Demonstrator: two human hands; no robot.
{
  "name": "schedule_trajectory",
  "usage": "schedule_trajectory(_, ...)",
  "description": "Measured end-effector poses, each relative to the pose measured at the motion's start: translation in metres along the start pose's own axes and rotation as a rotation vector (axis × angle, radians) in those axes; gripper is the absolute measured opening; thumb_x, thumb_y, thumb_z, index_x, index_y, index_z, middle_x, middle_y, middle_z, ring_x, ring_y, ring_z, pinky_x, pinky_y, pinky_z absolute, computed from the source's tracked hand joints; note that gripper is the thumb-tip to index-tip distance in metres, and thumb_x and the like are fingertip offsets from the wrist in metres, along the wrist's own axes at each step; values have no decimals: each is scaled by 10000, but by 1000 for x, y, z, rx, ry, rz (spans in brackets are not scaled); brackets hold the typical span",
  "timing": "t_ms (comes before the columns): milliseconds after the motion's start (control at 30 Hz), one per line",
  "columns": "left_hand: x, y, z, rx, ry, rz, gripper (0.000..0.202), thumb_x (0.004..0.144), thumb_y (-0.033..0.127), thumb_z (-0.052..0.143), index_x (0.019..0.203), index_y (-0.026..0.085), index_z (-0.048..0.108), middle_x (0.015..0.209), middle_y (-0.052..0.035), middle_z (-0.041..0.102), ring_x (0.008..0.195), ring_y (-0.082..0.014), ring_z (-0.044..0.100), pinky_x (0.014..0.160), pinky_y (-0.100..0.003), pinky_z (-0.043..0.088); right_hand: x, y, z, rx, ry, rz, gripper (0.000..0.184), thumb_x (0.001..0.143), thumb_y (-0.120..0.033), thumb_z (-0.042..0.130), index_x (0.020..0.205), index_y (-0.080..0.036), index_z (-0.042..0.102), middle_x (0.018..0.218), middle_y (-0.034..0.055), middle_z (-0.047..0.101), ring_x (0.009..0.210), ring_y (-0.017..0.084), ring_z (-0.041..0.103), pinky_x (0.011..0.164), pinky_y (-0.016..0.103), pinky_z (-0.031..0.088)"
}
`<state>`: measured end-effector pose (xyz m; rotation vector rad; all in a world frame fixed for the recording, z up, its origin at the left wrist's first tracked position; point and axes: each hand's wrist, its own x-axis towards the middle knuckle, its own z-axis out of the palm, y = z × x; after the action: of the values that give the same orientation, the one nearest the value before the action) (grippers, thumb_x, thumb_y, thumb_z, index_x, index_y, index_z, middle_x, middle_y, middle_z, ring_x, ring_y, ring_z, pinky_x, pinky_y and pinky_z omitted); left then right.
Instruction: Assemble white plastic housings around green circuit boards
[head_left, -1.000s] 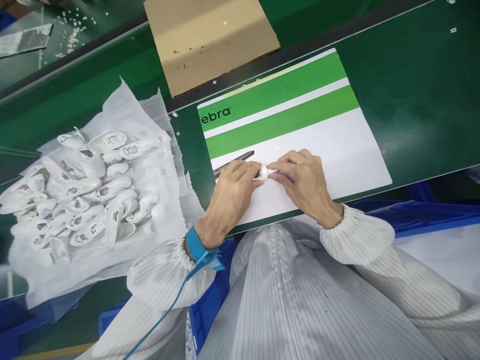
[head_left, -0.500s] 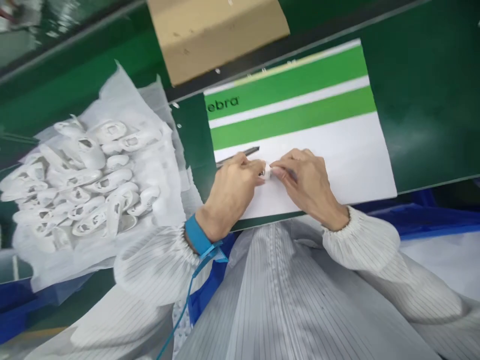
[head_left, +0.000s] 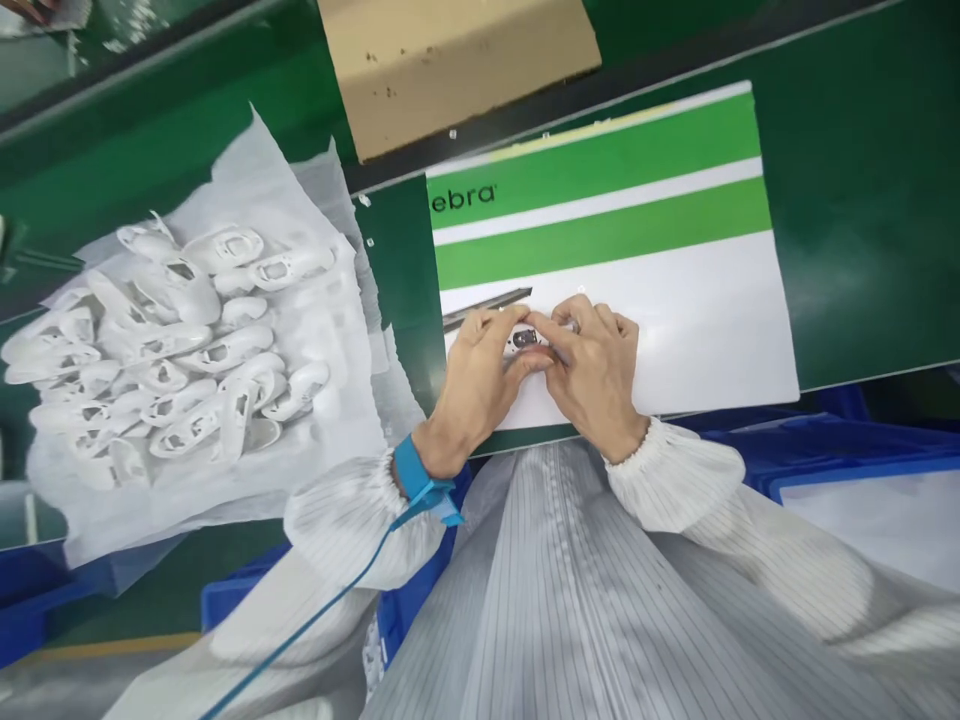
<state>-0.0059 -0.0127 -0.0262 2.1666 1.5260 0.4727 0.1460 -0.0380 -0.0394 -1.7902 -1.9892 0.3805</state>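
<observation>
My left hand (head_left: 480, 375) and my right hand (head_left: 592, 370) meet over a white and green sheet (head_left: 697, 300) on the green bench. Between their fingertips they pinch a small white plastic part (head_left: 523, 341) with a dark opening in it. Both hands have their fingers closed round it. A dark slim tool (head_left: 487, 303) lies on the sheet just behind my left hand. A blue wrist strap (head_left: 415, 477) with a coiled blue cord sits on my left wrist. I wear a white striped coat.
A heap of several white plastic shells (head_left: 172, 340) lies on white wrapping paper (head_left: 247, 190) at the left. A brown cardboard sheet (head_left: 457, 60) lies at the back. Blue bins (head_left: 825, 450) stand below the bench edge at right and left.
My hands have drawn closer together over the part and turned it, so its dark opening faces up. The view has shifted slightly to the left.
</observation>
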Motion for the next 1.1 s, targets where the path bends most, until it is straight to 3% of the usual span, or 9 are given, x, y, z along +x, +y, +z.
schedule_trajectory(100,-2,-6,-1,12,-53,122,500,856,325,720,1298,184,536,1198,-92,647,1153,-221,564,973,-367,490,4,6,-4,59,-47,-16,281,964,-410,521,1199,-364,669,1061,35,640,923,223,553,834,418,327)
schedule_trajectory(200,-2,-5,-15,78,-134,184,449,880,218,679,1296,149,524,1163,-108,657,1122,-244,561,942,-394,504,9,17,-14,218,-112,-48,279,970,-356,532,1198,-306,686,1053,35,673,964,214,588,856,389,381)
schedule_trajectory(300,0,4,-35,52,-268,66,377,908,235,629,1268,148,558,1194,-105,669,1140,-263,593,963,-421,501,11,24,-25,381,-171,-65,275,981,-275,509,1169,-252,709,1014,35,709,944,204,611,827,352,437)
schedule_trajectory(433,3,11,-51,-105,-382,-73,344,917,318,621,1231,178,606,1300,-68,647,1200,-243,606,1026,-391,480,11,25,-32,476,-191,-45,249,968,-298,542,1115,-241,735,968,27,725,907,201,627,817,348,466)
schedule_trajectory(567,-5,5,-36,-94,-259,-27,370,878,293,677,1220,175,596,1221,-71,676,1114,-239,635,971,-392,503,6,24,-29,417,-172,-68,250,960,-331,562,1130,-243,724,1023,31,728,912,195,622,816,351,458)
schedule_trajectory(700,-23,-2,-2,59,84,157,221,914,212,614,1127,152,603,1100,-103,659,1048,-246,568,938,-410,483,5,17,-24,24,-107,-258,230,911,-340,637,1114,-258,705,1065,32,716,949,228,571,819,385,395)
schedule_trajectory(767,-30,-2,9,90,152,179,216,945,206,557,1148,136,578,1114,-118,627,1029,-241,534,929,-406,471,7,13,-23,-163,-92,-377,201,930,-304,607,1093,-218,689,1058,52,699,963,238,543,830,392,373)
schedule_trajectory(900,-31,3,11,139,95,137,248,989,270,479,1185,137,552,1115,-117,592,990,-243,503,857,-398,452,13,7,-23,-316,-131,-518,182,967,-153,493,1026,-154,665,992,82,658,941,234,506,817,376,362)
schedule_trajectory(1100,-21,7,2,322,-67,209,184,921,115,442,1033,134,588,1014,-117,572,911,-268,450,720,-404,401,25,10,-21,-197,-227,-452,168,942,-151,544,837,-177,673,878,51,633,834,203,508,741,343,384)
